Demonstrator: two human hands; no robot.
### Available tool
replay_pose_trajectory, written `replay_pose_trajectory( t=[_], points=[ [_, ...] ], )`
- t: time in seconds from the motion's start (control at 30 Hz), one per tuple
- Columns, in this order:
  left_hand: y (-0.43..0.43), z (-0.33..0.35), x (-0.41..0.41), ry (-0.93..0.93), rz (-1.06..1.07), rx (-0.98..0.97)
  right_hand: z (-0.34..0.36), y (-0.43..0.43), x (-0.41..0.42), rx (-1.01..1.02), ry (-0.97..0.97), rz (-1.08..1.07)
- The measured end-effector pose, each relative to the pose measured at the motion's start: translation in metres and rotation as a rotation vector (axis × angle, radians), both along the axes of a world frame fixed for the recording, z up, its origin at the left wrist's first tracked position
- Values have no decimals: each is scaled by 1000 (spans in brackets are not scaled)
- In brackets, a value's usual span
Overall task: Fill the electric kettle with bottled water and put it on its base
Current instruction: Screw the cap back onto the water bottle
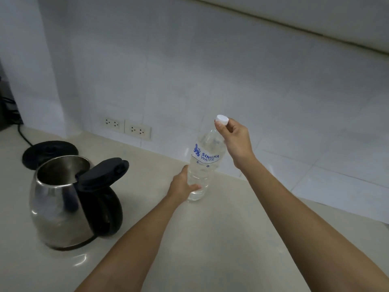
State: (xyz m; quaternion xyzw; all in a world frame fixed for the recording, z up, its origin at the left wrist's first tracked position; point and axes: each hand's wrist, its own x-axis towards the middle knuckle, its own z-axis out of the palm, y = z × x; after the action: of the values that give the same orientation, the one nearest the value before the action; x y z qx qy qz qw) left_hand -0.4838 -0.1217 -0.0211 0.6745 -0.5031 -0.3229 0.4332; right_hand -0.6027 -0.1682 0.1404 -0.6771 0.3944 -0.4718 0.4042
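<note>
Two hands, left hand [182,184] gripping bottle [203,165], right hand [233,135] pinching cap [221,119]

A pale countertop [221,239] is carrying a steel kettle [61,209] near its left edge, the black base [49,151] behind it, and a water bottle [203,165] standing toward the back edge.

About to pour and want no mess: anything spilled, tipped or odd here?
Nothing stands out. The kettle stands upright off its base, lid open; the left hand steadies the upright water bottle, the right hand holds its cap.
</note>
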Motion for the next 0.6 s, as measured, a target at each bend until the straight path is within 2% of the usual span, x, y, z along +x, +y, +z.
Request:
replay_pose_trajectory(
  t=[0.3, 0.6],
  points=[
    [-66, -12, 5, -34, -2, 43, -14, -67, 7, 12, 23, -15],
    [-73, -24, 4, -62, -29, 92, -31, -92, 7, 66, 101, -37]
  ],
)
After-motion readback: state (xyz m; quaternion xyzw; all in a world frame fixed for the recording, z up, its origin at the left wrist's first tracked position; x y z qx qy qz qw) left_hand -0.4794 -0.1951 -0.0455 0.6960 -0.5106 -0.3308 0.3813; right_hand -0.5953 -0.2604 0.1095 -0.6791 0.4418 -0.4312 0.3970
